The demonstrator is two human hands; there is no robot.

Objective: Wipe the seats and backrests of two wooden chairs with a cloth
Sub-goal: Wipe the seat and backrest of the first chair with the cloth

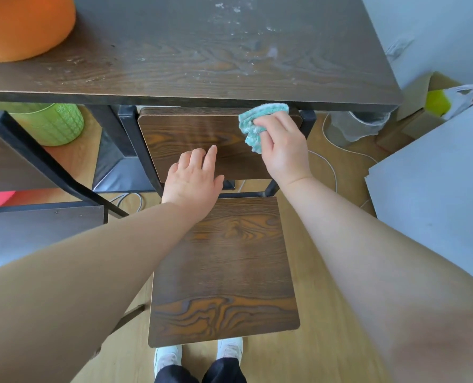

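The right hand [280,146] pinches a crumpled teal terry cloth [254,125] between thumb and curled fingers and presses it against the upper right corner of the dark wood-grain backrest panel [191,136] of a black-framed chair. The cloth bunches out above and to the left of the knuckles, its top edge just under the front edge of the dark brown wooden bench [202,59] that overhangs the backrest.

To the left of the cloth hand and a little nearer the person, the left hand [192,182] lies flat and empty, fingers close together and pointing forward, over the lower edge of the backrest panel; the palm covers that edge, so whether the fingers curl round it cannot be told. Below both wrists spreads the rectangular wood-grain chair seat [224,272], bare, between the two forearms.

Well left of the left hand, part of a second dark chair [14,150] with a black metal frame stands beside this one. Beyond it, under the bench, sits a light green ribbed pot [55,123]. A large orange rounded object [22,26] rests on the bench's far left corner. White smears mark the bench top above the right hand. Right of that hand, a white cable [332,167] trails over the pale wooden floor [326,341].
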